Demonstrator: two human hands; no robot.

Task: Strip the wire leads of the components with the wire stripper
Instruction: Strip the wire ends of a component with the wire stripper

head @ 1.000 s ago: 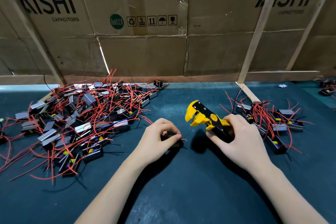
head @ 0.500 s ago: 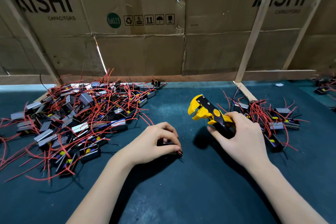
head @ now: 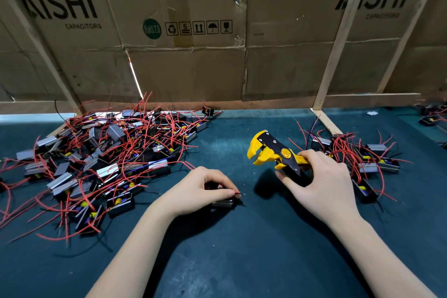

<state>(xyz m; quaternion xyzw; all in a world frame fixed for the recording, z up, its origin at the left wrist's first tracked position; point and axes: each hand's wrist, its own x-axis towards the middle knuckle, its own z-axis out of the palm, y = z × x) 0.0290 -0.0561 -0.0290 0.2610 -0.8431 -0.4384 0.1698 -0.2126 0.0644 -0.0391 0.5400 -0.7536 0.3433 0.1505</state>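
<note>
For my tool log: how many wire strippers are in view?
1: the yellow-and-black wire stripper, gripped in the right hand right of centre. The component piles could hide others.

A dark teal mat (head: 242, 261) covers the bench. On its left lies a big heap (head: 101, 159) of small components, grey and black blocks tangled in red leads, spreading from the cardboard wall (head: 193, 72) toward the near edge. A smaller pile (head: 358, 159) of the same parts lies on the right, beside a wooden strut (head: 325, 122) that rests on the mat. One component (head: 222, 203) sits alone on the mat in the middle. More parts (head: 431, 116) lie at the far right edge.
</note>
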